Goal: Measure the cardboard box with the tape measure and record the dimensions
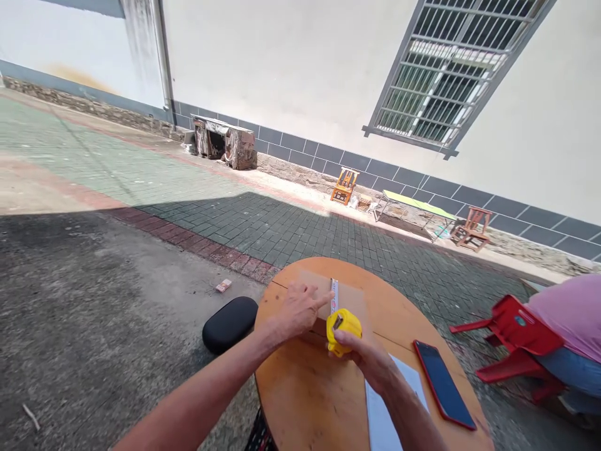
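My right hand [364,354] grips a yellow tape measure [350,322], with the thumb against its side. The tape measure's blade [334,293] runs out away from me across the top of a brown cardboard box [352,300]. My left hand [298,307] rests on the left part of the box, fingers apart, its index finger stretched toward the blade. Whether that fingertip touches the blade is hard to see. Beneath the box is a round wooden table [310,394]. My hands and the tape measure cover part of the box's near side.
White paper [380,413] lies partly under my right forearm. A phone with a red edge [444,383] is at the table's right. A black rounded seat [230,324] stands left of the table. To the right, a person in pink [570,316] sits on a red plastic chair [521,322].
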Demonstrator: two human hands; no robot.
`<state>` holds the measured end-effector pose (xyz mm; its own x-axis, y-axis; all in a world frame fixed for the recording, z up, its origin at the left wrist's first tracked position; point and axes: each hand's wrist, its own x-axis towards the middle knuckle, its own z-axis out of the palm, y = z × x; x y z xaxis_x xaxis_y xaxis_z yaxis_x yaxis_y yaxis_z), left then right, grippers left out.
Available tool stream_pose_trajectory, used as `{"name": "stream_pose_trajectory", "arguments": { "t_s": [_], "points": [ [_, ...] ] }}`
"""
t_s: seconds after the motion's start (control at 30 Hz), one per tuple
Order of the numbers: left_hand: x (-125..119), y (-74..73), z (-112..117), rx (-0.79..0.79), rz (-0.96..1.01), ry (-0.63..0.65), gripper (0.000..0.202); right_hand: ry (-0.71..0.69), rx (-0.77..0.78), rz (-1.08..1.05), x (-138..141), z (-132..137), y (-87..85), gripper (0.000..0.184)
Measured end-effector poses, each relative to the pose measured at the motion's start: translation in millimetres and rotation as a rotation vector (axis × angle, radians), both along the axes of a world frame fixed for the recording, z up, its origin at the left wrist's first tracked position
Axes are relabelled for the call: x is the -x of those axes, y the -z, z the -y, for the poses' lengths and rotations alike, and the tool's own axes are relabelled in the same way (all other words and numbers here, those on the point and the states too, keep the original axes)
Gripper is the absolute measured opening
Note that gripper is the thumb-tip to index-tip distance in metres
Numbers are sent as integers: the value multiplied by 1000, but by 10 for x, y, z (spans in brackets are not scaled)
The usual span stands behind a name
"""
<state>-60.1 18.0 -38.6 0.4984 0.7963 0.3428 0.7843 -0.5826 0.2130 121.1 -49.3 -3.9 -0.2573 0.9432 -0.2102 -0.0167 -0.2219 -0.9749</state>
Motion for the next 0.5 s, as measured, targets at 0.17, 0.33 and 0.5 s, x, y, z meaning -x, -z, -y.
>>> {"name": "stream_pose_trajectory", "arguments": {
  "t_s": [0.17,0.33,0.5],
  "points": [
    [-25,13,-26,39,-53,71,60,52,-53,57,53,203,46,55],
    [-27,-2,-27,62,-41,80,52,100,-102,95,129,435,139,72],
    [-19,-76,-6,85,-41,84,51,150,-93,49,154,540,238,79]
  ]
}}
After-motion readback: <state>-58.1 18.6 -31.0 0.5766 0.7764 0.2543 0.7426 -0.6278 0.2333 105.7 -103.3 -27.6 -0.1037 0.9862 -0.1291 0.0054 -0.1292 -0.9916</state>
